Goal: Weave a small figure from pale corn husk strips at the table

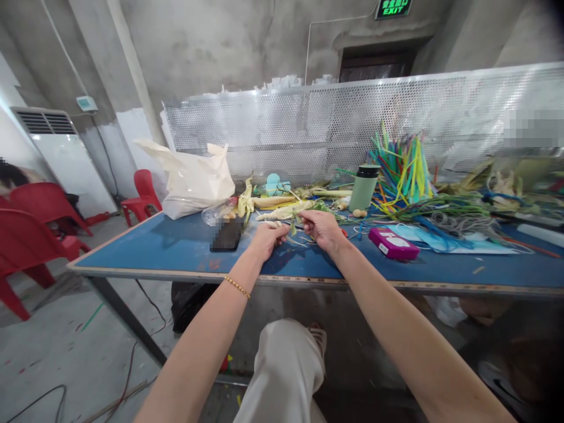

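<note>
"Green sprig (pixel 294 224): where is it held, and which way is it pointed?"

"Above the blue table (pixel 145 247), between the left hand (pixel 269 239) and the right hand (pixel 319 229). Its long axis appears roughly upright, the lower end aimed at the tabletop. It seems to be pinched in the right fingertips, which are drawn narrowly together. The left fingers are curled beside it; whether anything is gripped there cannot be told."

"What is seen around it?"

"The grey wall (pixel 220 41) is fronted by a perforated metal panel (pixel 273 132). The tabletop is strewn with coloured strips (pixel 408 170) and pale husks (pixel 273 203)."

"And containers?"

"A white plastic bag (pixel 198 182), a black-capped green bottle (pixel 363 192) and a purple box (pixel 392 243); the contents of all three are hidden."
</note>
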`<action>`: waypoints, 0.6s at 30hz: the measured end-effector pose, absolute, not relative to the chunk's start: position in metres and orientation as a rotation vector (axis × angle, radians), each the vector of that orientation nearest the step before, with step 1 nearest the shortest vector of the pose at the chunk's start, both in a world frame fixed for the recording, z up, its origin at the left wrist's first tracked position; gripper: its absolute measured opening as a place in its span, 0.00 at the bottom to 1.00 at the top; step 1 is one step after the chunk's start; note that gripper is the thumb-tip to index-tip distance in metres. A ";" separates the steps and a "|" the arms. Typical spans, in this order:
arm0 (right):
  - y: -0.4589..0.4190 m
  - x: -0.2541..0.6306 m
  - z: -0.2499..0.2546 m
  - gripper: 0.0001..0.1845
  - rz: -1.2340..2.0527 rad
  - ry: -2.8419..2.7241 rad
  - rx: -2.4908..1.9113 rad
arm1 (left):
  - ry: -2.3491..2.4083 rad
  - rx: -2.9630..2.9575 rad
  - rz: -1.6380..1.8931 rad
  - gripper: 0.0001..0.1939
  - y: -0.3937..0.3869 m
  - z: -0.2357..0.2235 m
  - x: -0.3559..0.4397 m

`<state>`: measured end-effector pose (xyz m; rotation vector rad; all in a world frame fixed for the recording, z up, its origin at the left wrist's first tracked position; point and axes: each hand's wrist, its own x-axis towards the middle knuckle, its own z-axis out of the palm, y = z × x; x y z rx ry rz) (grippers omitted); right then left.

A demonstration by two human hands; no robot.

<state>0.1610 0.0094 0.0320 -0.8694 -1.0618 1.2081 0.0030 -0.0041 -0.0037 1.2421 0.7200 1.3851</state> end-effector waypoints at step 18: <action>0.011 0.161 0.027 0.14 1.127 -1.171 -0.840 | 0.752 1.262 1.389 0.18 -0.003 -0.005 0.002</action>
